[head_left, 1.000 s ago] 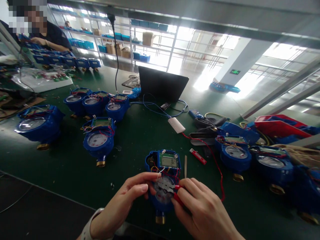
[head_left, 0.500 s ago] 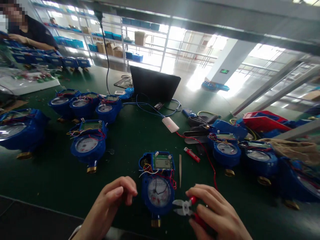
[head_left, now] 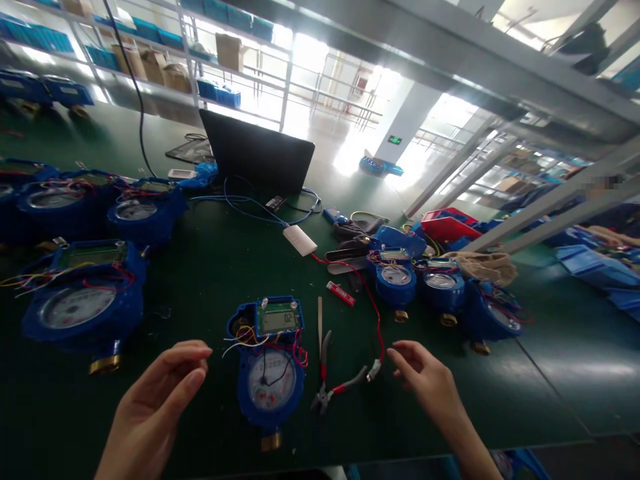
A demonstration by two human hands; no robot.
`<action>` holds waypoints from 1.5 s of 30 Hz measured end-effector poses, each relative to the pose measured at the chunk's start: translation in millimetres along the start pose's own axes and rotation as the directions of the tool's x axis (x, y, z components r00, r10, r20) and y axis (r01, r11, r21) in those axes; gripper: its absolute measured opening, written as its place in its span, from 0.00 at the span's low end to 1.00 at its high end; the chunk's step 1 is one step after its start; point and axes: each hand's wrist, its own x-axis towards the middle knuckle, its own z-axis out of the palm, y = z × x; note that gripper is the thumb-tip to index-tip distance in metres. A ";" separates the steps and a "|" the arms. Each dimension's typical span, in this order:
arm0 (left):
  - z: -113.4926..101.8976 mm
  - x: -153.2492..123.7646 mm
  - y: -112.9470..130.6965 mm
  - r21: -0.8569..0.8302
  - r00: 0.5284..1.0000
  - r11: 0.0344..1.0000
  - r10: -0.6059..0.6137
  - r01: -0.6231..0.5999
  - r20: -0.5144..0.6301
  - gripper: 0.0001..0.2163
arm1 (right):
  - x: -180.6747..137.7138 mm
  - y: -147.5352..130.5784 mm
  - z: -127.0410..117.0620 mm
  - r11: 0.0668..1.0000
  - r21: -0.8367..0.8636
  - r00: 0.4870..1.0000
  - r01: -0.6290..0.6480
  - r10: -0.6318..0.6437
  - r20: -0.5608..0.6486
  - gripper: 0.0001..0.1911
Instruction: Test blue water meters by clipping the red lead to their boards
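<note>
A blue water meter (head_left: 270, 380) with an open top, an LCD module and loose coloured wires lies on the green table (head_left: 210, 280) in front of me. My left hand (head_left: 155, 397) hovers just left of it, thumb and fingertips drawn close in a loose pinch; what they hold, if anything, is too small to see. My right hand (head_left: 430, 383) is to the right, fingers stretched out and holding nothing, its tips near the end of a red lead (head_left: 373, 368). Red-handled cutting pliers (head_left: 327, 387) lie on the table between the meter and my right hand.
A thin wooden stick (head_left: 320, 317) and a red lighter (head_left: 341, 293) lie beyond the pliers. More blue meters stand at left (head_left: 80, 303) and right (head_left: 395, 277). A white box (head_left: 300, 240), blue cables and a dark laptop (head_left: 257, 157) sit farther back. Shelving lines the far wall.
My right hand has let go of the pliers, which now lie on the table, and has opened. Both hands have drawn back from the meter, and my view has swung to the right.
</note>
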 end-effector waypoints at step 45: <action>65.5 32.6 1.1 0.202 0.908 0.912 0.288 -0.358 0.306 0.23 | 20.4 -131.0 58.4 0.737 0.011 0.709 0.676 -0.655 0.260 0.07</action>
